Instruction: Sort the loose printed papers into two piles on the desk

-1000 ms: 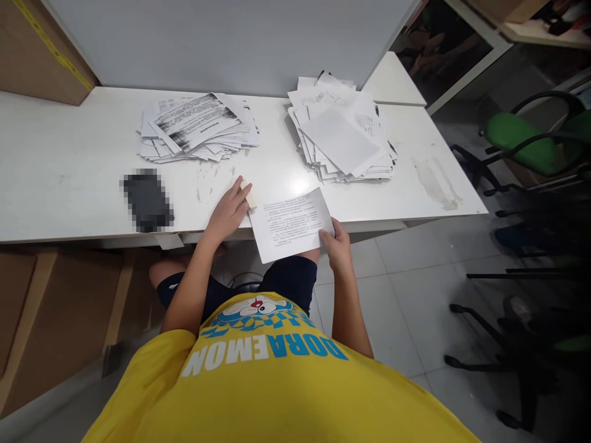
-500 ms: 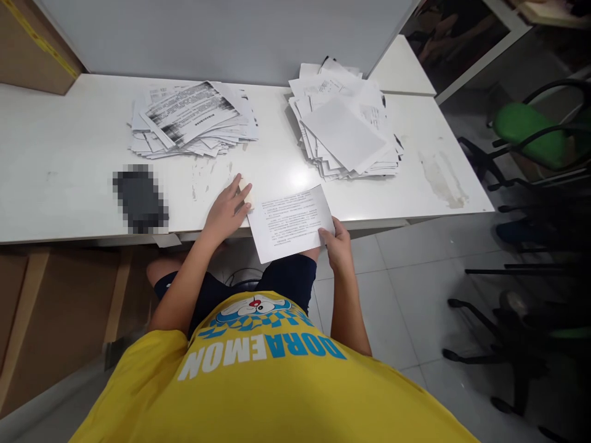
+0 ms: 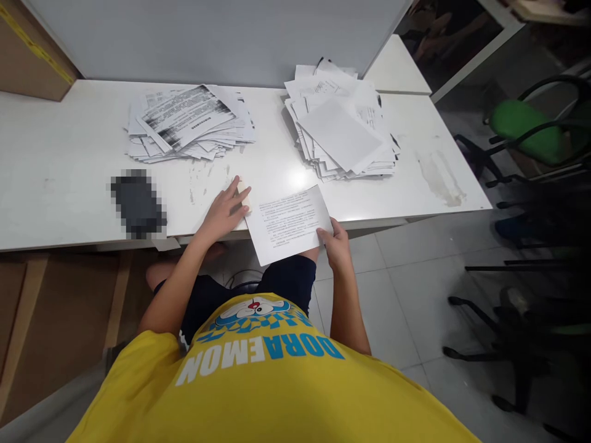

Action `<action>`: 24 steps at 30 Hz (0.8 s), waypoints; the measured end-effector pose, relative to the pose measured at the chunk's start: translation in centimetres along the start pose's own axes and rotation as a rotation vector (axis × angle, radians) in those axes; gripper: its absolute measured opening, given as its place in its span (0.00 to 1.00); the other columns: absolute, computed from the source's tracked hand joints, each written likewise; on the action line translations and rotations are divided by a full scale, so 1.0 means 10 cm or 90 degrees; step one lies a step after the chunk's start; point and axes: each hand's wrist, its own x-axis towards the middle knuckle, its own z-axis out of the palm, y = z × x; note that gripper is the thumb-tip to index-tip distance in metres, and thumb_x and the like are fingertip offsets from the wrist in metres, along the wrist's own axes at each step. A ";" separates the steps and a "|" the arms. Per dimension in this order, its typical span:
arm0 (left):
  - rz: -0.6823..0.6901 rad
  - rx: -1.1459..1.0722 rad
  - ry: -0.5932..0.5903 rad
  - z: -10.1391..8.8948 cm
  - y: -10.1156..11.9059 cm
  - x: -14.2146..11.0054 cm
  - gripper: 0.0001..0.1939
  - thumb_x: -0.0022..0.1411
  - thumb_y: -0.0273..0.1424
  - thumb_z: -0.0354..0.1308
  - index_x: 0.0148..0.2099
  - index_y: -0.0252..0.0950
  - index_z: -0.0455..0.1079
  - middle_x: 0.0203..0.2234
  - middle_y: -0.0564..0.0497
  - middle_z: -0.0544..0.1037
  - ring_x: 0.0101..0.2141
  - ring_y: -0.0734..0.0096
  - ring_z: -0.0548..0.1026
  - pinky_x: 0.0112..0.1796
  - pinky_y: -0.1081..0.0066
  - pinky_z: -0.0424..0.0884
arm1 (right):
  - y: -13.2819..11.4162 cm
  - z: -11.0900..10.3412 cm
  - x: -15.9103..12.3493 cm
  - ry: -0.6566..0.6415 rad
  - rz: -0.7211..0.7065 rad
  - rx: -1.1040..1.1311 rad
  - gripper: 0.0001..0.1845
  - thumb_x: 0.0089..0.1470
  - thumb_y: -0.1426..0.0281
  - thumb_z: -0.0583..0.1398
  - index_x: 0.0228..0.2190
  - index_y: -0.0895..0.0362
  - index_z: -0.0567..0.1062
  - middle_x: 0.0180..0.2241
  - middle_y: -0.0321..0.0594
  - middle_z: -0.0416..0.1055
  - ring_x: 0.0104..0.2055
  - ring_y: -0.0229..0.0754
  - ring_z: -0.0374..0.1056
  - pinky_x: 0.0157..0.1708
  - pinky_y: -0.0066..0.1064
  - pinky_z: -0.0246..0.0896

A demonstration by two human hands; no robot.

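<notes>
A printed sheet of paper [image 3: 289, 224] spans the table's front edge and my lap, its near part tilted down over my shorts. My right hand [image 3: 337, 246] pinches its right edge, thumb on top and fingers beneath. At the sheet's upper left corner, my left hand [image 3: 226, 212] has its thumb and fingers around a small flat cream-coloured piece [image 3: 244, 195], mostly covered by the fingers; its kind does not show. Beyond the hands lie two stacks: a left paper stack [image 3: 189, 120] topped by a dark-smudged printed page, and a taller right paper stack [image 3: 341, 135] topped by a blank sheet.
A blurred-out dark object [image 3: 137, 203] lies on the white table [image 3: 55, 166] at left. A grey partition [image 3: 221, 37] rises behind the stacks. Cardboard [image 3: 32, 55] stands at the back left. A green chair [image 3: 526, 132] and other chairs are on the right.
Both hands keep the same hold on the sheet and the cream-coloured piece. The view has shifted slightly; the stacks lie as before.
</notes>
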 end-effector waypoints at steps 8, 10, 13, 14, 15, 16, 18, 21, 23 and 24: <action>-0.009 -0.049 0.035 0.01 -0.02 0.00 0.36 0.68 0.60 0.37 0.71 0.52 0.56 0.73 0.57 0.43 0.71 0.52 0.50 0.67 0.50 0.51 | 0.02 0.02 0.00 0.007 0.002 0.033 0.27 0.43 0.62 0.65 0.47 0.55 0.77 0.47 0.43 0.78 0.50 0.52 0.72 0.53 0.48 0.66; -0.008 -0.063 0.036 0.01 -0.04 0.00 0.37 0.68 0.61 0.37 0.71 0.51 0.56 0.73 0.57 0.43 0.71 0.53 0.49 0.68 0.52 0.50 | 0.03 0.00 0.00 0.011 -0.001 0.040 0.27 0.43 0.61 0.66 0.47 0.55 0.77 0.46 0.43 0.78 0.49 0.51 0.72 0.52 0.46 0.67; -0.004 -0.071 0.034 0.01 -0.07 -0.02 0.38 0.67 0.62 0.36 0.71 0.50 0.57 0.74 0.56 0.44 0.71 0.54 0.49 0.68 0.54 0.50 | 0.02 -0.05 0.02 0.074 -0.034 0.071 0.26 0.43 0.60 0.67 0.45 0.56 0.77 0.43 0.42 0.78 0.45 0.48 0.73 0.50 0.45 0.69; -0.002 -0.070 0.034 0.01 -0.08 -0.03 0.38 0.67 0.62 0.37 0.71 0.50 0.57 0.74 0.56 0.44 0.71 0.54 0.49 0.68 0.55 0.50 | 0.00 -0.05 0.05 0.113 -0.056 0.096 0.25 0.43 0.61 0.67 0.44 0.56 0.77 0.42 0.41 0.78 0.44 0.47 0.73 0.49 0.44 0.70; -0.002 -0.068 0.034 0.02 -0.08 -0.03 0.38 0.67 0.61 0.37 0.71 0.49 0.58 0.74 0.56 0.44 0.71 0.54 0.49 0.68 0.56 0.50 | -0.02 -0.06 0.08 0.159 -0.081 0.128 0.25 0.43 0.61 0.67 0.44 0.57 0.77 0.41 0.40 0.78 0.44 0.46 0.73 0.49 0.43 0.70; -0.003 -0.064 0.033 0.02 -0.08 -0.04 0.38 0.68 0.61 0.38 0.71 0.49 0.58 0.73 0.56 0.44 0.71 0.54 0.50 0.68 0.56 0.50 | -0.05 -0.05 0.12 0.203 -0.107 0.164 0.25 0.43 0.62 0.67 0.44 0.57 0.76 0.41 0.39 0.77 0.44 0.45 0.73 0.50 0.41 0.70; -0.008 -0.054 0.031 0.02 -0.08 -0.05 0.37 0.68 0.60 0.40 0.71 0.48 0.58 0.73 0.56 0.44 0.71 0.54 0.50 0.68 0.56 0.49 | -0.13 -0.02 0.24 0.279 -0.154 0.236 0.26 0.43 0.64 0.66 0.47 0.56 0.75 0.43 0.39 0.76 0.46 0.43 0.72 0.50 0.39 0.70; -0.016 -0.045 0.027 0.02 -0.07 -0.07 0.35 0.69 0.57 0.41 0.71 0.49 0.58 0.73 0.57 0.44 0.71 0.54 0.49 0.68 0.55 0.49 | -0.24 0.07 0.51 0.314 -0.190 0.309 0.30 0.44 0.66 0.64 0.52 0.54 0.71 0.47 0.40 0.74 0.49 0.42 0.72 0.50 0.39 0.71; -0.019 -0.048 0.023 0.01 -0.07 -0.08 0.34 0.69 0.57 0.41 0.71 0.49 0.58 0.73 0.57 0.44 0.71 0.54 0.49 0.68 0.55 0.49 | -0.29 0.16 0.74 0.314 -0.202 0.338 0.32 0.45 0.68 0.61 0.54 0.54 0.68 0.50 0.41 0.72 0.51 0.43 0.71 0.51 0.40 0.71; -0.020 -0.051 0.023 0.01 -0.06 -0.09 0.34 0.69 0.57 0.42 0.71 0.49 0.58 0.73 0.57 0.44 0.71 0.54 0.49 0.68 0.55 0.49 | -0.30 0.22 0.87 0.313 -0.205 0.345 0.32 0.46 0.68 0.60 0.55 0.53 0.67 0.52 0.42 0.71 0.53 0.43 0.70 0.51 0.40 0.71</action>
